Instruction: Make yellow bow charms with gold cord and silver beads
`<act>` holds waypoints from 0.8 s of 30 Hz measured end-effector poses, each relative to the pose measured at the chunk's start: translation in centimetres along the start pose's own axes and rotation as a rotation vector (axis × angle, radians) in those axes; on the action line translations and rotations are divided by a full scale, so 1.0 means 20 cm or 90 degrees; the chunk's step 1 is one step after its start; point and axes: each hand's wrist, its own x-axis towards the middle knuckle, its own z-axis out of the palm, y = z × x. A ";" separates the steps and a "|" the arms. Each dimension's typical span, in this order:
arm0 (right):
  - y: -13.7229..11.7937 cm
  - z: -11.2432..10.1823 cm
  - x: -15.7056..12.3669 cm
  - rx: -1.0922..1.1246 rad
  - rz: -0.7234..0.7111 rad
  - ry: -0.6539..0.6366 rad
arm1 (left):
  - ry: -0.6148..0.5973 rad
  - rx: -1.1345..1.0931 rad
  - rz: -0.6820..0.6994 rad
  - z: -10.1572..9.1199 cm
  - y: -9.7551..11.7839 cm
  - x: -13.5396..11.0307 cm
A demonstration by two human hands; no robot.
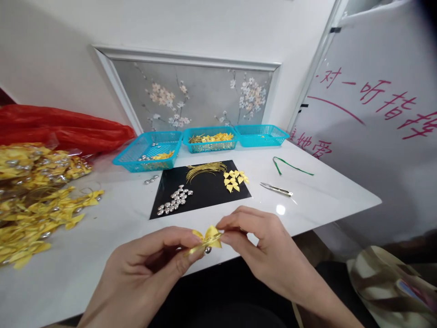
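Between both hands, over the table's front edge, is a yellow ribbon bow with a gold cord and a silver bead hanging just below it. My left hand pinches the bow's left side between thumb and fingers. At the right side, my right hand has its thumb and index finger closed on the cord end. Beyond the hands lies a black mat. On it are silver beads, a bundle of gold cords and small yellow bows.
Three blue baskets stand along the wall, holding beads and yellow pieces. Thread snips and a green ribbon lie on the right. A heap of yellow bow strands covers the left, with a red bag behind.
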 end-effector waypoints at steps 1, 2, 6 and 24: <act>0.01 0.00 0.00 -0.008 -0.009 -0.001 | -0.011 0.004 -0.002 0.00 0.00 0.00; 0.01 0.00 0.01 -0.019 -0.023 0.000 | -0.023 0.006 -0.004 0.00 0.01 0.01; 0.02 -0.01 0.04 -0.082 -0.114 0.017 | -0.073 0.008 -0.024 0.00 0.02 0.02; 0.07 -0.03 0.06 0.041 -0.075 0.008 | -0.143 0.162 0.105 -0.06 -0.04 0.06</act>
